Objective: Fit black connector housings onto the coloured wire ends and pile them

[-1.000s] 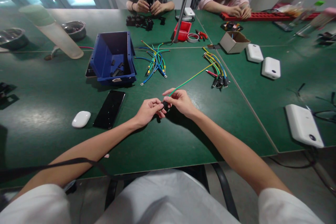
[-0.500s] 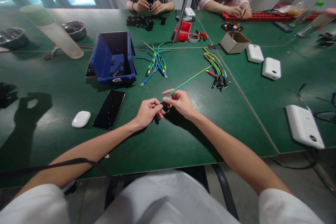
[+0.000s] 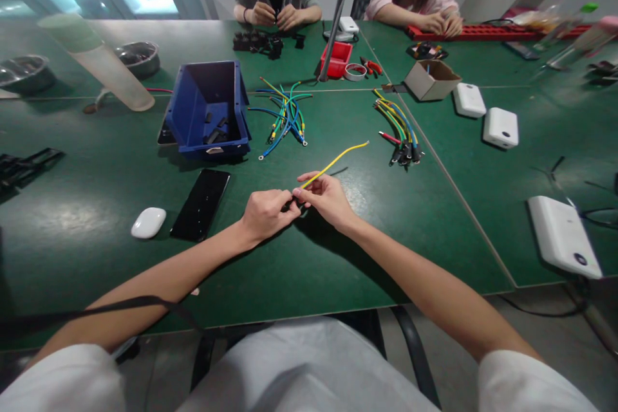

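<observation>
We pinch the near end of a yellow-green wire [image 3: 333,163] between both hands: left hand [image 3: 263,212] and right hand [image 3: 328,196] clenched on it, above the desk's [image 3: 338,251] near middle. Its long axis runs up toward the far right edge, free end raised.

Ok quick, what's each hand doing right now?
Left hand: closed, pinching a small black part, mostly hidden.
Right hand: closed on the wire.

Both hands [image 3: 297,206] meet fingertip to fingertip, seemingly pinched; forearms converge.
</observation>
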{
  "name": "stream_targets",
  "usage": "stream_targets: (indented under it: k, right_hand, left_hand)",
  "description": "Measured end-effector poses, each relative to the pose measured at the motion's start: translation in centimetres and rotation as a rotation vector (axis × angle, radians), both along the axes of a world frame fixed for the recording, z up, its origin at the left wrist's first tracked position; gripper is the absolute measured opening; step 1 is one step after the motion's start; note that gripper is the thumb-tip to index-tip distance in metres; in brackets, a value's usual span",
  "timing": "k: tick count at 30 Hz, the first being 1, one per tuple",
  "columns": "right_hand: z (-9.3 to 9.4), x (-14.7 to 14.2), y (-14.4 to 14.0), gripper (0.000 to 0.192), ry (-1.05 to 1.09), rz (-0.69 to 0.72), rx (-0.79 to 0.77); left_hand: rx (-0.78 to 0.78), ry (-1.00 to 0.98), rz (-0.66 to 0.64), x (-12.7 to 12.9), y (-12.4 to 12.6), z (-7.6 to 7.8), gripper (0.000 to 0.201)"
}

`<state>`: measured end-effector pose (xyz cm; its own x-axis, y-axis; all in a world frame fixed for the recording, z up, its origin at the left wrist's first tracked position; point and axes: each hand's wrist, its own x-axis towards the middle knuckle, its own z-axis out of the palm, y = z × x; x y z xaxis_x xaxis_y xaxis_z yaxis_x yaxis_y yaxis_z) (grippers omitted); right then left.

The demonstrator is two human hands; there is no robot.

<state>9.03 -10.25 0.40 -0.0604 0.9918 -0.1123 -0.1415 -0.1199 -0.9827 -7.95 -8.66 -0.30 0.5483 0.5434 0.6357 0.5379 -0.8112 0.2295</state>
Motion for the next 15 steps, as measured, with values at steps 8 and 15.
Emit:
stream_targets:
  k: [8, 15]
  right_hand:
    - [-0.2, 0.3, 0.4, 0.040, 0.051, 0.003, 0.000]
    - [-0.3, 1.5, 1.2, 0.041, -0.008, 0.014, 0.078]
  left_hand:
    - [-0.156, -0.043, 0.038, 0.4, -0.6, 0.2, 0.013]
    - [-0.783, -0.252, 0.044, 0.8, -0.6, 1.2, 0.013]
